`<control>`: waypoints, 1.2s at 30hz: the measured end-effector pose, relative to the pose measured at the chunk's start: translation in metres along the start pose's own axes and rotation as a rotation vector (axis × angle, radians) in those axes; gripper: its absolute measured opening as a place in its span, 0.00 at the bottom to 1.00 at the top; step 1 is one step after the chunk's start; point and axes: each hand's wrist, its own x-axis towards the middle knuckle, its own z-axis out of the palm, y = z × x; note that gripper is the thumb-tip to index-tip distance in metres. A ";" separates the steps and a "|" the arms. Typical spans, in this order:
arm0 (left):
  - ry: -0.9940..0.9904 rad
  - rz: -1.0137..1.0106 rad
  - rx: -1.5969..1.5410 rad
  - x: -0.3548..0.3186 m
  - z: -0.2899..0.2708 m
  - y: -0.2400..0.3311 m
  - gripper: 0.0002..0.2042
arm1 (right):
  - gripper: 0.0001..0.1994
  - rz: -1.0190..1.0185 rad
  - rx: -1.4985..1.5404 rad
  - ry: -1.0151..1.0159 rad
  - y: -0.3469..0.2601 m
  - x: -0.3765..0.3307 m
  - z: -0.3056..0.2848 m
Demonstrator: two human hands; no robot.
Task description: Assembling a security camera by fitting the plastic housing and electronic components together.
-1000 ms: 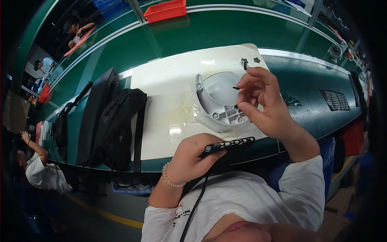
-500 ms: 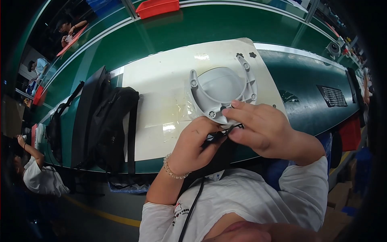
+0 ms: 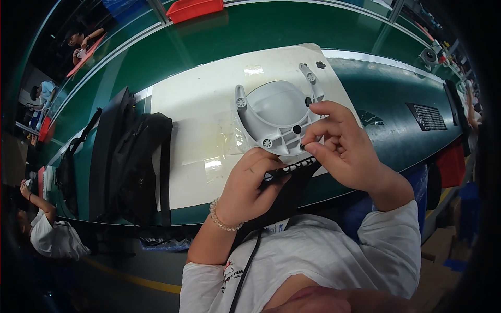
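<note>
A light grey plastic base (image 3: 284,140) with a rounded bowl-like middle and wheel-shaped recesses lies on the white board. At its near edge, my left hand (image 3: 255,175) is closed on a thin black sheet (image 3: 298,167) with a row of pale holes, seen nearly edge-on. My right hand (image 3: 344,146) is over the base's right side, thumb and a finger closed on a small dark pad (image 3: 302,147). One round black pad (image 3: 308,101) is at the index fingertip, another round black pad (image 3: 297,129) nearby. Whether these two stick to fingers or base, I cannot tell.
A white board (image 3: 193,156) covers part of the green table. Black bags (image 3: 141,172) are on the left. Toward the right lies a perforated black sheet (image 3: 429,116). A flower-shaped black piece (image 3: 320,65) is beyond the base. A red tray (image 3: 195,9) stands at the back.
My right hand has moved up and right, off the sheet. Its index finger has spread away from the thumb, leaving the sheet and more of the base showing. My left hand keeps its hold.
</note>
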 end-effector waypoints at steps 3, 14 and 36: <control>0.018 0.010 -0.025 0.001 0.002 0.000 0.11 | 0.25 0.014 -0.260 0.066 -0.002 -0.002 -0.001; 0.009 -0.009 -0.032 -0.001 0.003 -0.003 0.12 | 0.25 -0.259 -0.051 0.153 0.015 -0.008 0.001; -0.013 0.032 -0.046 0.000 0.003 -0.002 0.13 | 0.21 -0.598 -1.028 0.017 -0.010 -0.012 -0.001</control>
